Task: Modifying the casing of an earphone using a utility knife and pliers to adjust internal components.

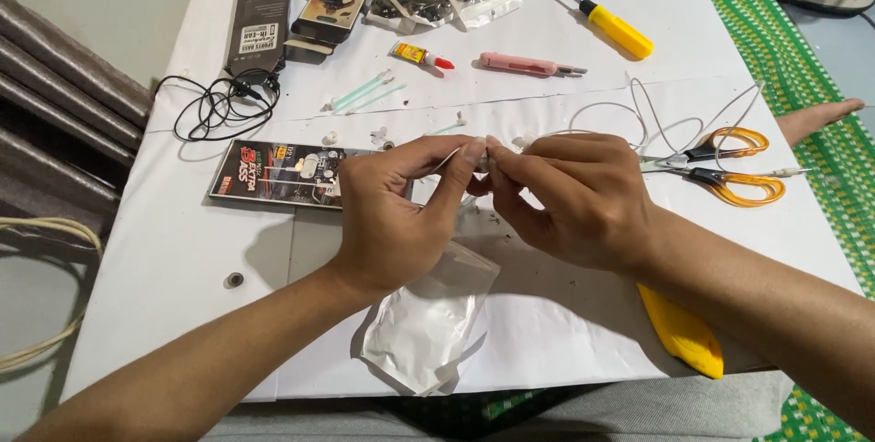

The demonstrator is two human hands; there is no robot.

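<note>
My left hand (394, 214) and my right hand (574, 191) meet above the middle of the white paper-covered table (173, 251). Both pinch a small white earphone piece (481, 152) between thumbs and fingertips. A thin white cable (638, 109) runs from it to the right, looping over the table. Just below my hands lies a clear plastic pouch (428, 314). Small dark scraps are scattered on the paper under my right hand.
Orange-handled scissors (738, 169) lie at the right. A yellow object (682, 333) sits under my right forearm. Farther back are a yellow screwdriver (615, 27), pink cutter (524, 64), small glue tube (419, 56), black earphones (223, 100), and earphone packages (278, 173).
</note>
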